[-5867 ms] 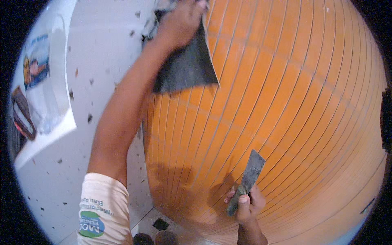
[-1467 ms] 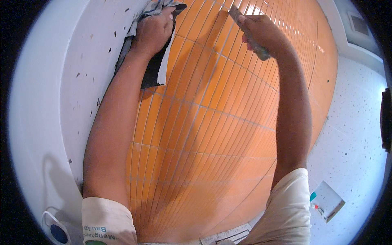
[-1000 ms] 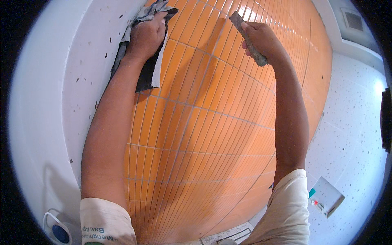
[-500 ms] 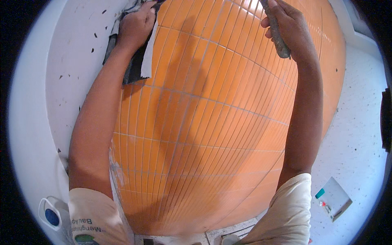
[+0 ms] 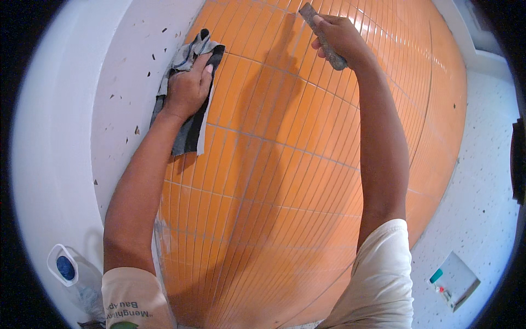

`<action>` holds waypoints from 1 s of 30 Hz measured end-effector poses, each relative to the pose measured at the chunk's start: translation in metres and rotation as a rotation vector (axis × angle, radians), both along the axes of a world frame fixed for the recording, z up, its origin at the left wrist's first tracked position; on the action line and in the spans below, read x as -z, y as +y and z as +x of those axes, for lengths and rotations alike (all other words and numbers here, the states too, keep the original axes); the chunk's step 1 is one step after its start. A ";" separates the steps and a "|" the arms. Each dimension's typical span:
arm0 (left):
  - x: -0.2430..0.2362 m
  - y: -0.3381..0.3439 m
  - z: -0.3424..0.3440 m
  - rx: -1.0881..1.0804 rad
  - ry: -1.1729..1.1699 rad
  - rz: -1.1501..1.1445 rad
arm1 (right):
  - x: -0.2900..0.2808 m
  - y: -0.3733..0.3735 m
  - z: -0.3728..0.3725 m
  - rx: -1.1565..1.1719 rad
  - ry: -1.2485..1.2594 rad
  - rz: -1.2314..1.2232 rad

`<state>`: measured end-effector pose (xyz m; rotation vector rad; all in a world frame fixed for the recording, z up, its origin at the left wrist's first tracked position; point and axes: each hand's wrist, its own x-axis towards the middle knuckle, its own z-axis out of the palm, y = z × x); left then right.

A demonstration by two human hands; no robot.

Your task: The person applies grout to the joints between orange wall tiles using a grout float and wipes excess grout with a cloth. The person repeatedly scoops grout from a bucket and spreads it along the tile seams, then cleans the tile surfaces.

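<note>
Against the left edge of the orange tiled wall (image 5: 263, 181), my left hand (image 5: 188, 93) presses a crumpled grey-and-black cloth (image 5: 192, 131). The cloth hangs below the wrist and partly overlaps the speckled pale surface. Up at the top, right of centre, my right hand (image 5: 342, 41) grips a slim grey, dirt-crusted tool (image 5: 308, 12). Its flat upper end reaches the tiles near a grout line, and its rounded lower end sticks out under the palm. I cannot tell whether the upper end touches the wall.
Speckled pale walls (image 5: 482, 186) flank the orange tiles. A recessed niche (image 5: 459, 279) at the lower right holds small items, one of them teal. At the lower left stands a white container (image 5: 64, 266) with something blue inside. Shadows of my arms and body fall on the tiles.
Both hands now appear lower in the picture. My right hand has moved left with the tool, whose upper end has come into view. More of the cloth shows under my left hand.
</note>
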<state>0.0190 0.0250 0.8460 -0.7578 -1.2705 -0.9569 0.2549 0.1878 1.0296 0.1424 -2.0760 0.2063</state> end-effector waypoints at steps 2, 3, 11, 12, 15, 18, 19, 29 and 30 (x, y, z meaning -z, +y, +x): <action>-0.001 0.001 0.001 0.026 0.015 0.008 | -0.002 -0.004 -0.006 0.055 0.022 0.006; 0.000 0.000 0.000 0.025 0.026 0.017 | -0.001 -0.010 -0.007 0.079 0.024 0.016; -0.002 0.003 -0.006 0.029 0.086 0.057 | -0.035 -0.054 0.020 0.732 -0.308 0.448; -0.002 0.002 -0.007 0.024 0.083 0.060 | -0.023 -0.066 0.035 0.475 -0.259 0.038; 0.003 0.001 -0.011 0.006 0.053 0.052 | -0.029 -0.052 0.037 0.363 -0.130 0.114; -0.002 0.004 -0.007 0.021 0.075 0.063 | -0.033 -0.021 0.036 0.237 -0.023 0.210; -0.003 0.004 -0.008 0.024 0.080 0.061 | -0.035 -0.020 0.032 0.250 -0.037 0.192; -0.002 0.000 -0.005 0.051 0.041 0.038 | -0.024 -0.040 0.012 0.265 0.003 0.088; 0.000 -0.003 -0.007 0.041 0.040 0.039 | -0.010 -0.056 0.018 0.200 0.043 0.053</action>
